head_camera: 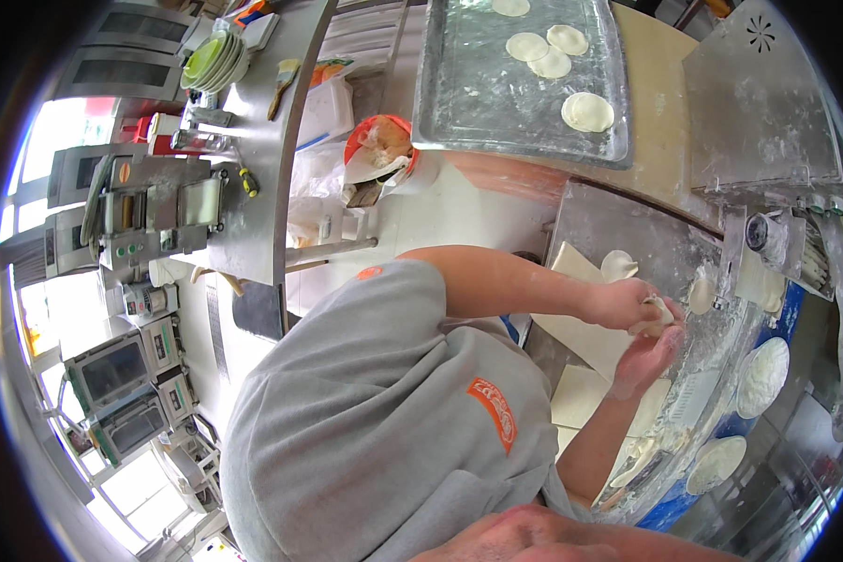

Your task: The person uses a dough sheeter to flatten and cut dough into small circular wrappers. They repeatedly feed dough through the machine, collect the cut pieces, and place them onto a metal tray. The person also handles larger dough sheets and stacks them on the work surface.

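My left hand (625, 302), at the upper side of the pair, grips a folded piece of pale dough (650, 322) in its fingers. From below, my right hand (646, 358) meets it, its fingertips closed at the same dough. Beside my left hand, a thin dough round (618, 265) lies on the floury metal worktop (593, 218). Another small pale round (702, 295) lies just past my fingertips. Pale flat sheets (583, 337) lie below my hands. Several flat dough rounds (587, 112) rest on a floured metal tray (456, 133), some overlapping.
Two bowls of white powder (763, 379) and pale contents (716, 464) stand beyond the worktop's edge. A bin with a red rim (377, 128) holds waste. A steel table (260, 140) bears stacked bowls (213, 62), a brush (282, 88), a screwdriver (247, 183) and a roller machine (158, 211).
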Demonstrator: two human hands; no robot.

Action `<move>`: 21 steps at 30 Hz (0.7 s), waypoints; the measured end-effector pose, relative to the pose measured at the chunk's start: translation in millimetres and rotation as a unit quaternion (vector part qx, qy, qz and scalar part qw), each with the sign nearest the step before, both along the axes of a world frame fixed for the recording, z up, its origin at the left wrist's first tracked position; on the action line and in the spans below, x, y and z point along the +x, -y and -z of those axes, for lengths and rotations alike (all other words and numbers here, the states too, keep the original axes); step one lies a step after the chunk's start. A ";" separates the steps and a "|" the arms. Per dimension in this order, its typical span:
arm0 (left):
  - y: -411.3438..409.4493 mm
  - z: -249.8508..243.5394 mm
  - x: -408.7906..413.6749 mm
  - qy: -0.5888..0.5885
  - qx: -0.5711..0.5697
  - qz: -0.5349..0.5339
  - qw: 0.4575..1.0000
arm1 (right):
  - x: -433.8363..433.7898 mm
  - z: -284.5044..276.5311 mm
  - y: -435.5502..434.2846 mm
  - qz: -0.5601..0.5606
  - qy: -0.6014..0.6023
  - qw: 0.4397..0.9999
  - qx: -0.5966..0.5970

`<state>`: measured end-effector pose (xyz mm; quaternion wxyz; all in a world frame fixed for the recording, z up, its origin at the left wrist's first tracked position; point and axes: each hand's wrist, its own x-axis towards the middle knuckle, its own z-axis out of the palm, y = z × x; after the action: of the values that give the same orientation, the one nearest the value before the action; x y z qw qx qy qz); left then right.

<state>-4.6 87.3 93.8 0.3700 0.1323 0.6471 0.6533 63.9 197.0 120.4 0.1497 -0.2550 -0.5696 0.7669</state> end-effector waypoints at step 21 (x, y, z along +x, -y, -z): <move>-63.2 -26.9 23.0 -0.219 -0.105 0.269 0.932 | 62.6 22.4 -39.9 0.209 0.022 0.926 -0.314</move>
<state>18.4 150.4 120.8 0.3926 0.4019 0.7173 0.4120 126.4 236.9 98.0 0.2061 -0.4190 -0.2366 0.8520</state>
